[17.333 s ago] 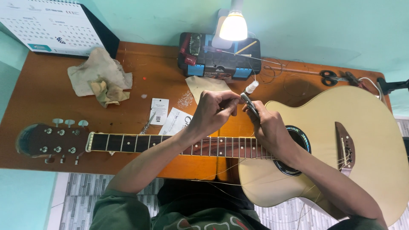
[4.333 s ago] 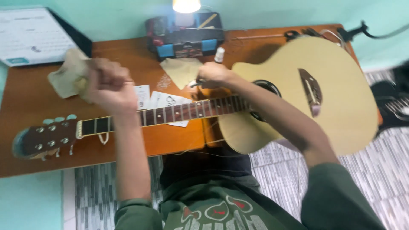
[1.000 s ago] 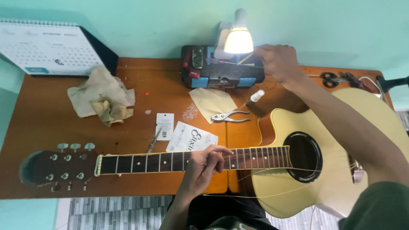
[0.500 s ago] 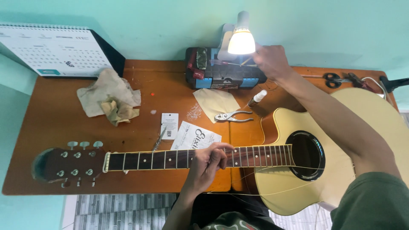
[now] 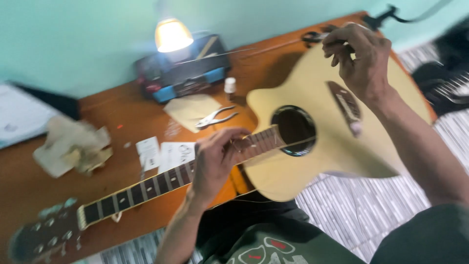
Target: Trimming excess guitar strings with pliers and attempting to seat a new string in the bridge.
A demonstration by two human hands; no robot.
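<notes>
A pale acoustic guitar point(image 5: 322, 146) lies tilted across the brown desk point(image 5: 122, 117), its body at the right and its headstock point(image 5: 41, 234) at the lower left. My left hand point(image 5: 215, 159) grips the neck near where it joins the body. My right hand point(image 5: 359, 58) hovers above the guitar's top near the dark bridge point(image 5: 344, 105), fingers curled and pinched. Whether they hold a thin string I cannot tell. The frame is blurred by motion.
Pliers point(image 5: 215, 117) lie on a tan cloth point(image 5: 193, 110) beside a small white bottle point(image 5: 229, 85). A lit lamp point(image 5: 172, 35) stands over a dark toolbox point(image 5: 183, 73). Crumpled rags point(image 5: 73, 146) and paper packets point(image 5: 163, 154) sit at left; scissors point(image 5: 312, 35) at the back right.
The view has swung and tilted, so the guitar now slants. My right hand left the toolbox and came over the guitar's body by the bridge. My left hand stays on the neck.
</notes>
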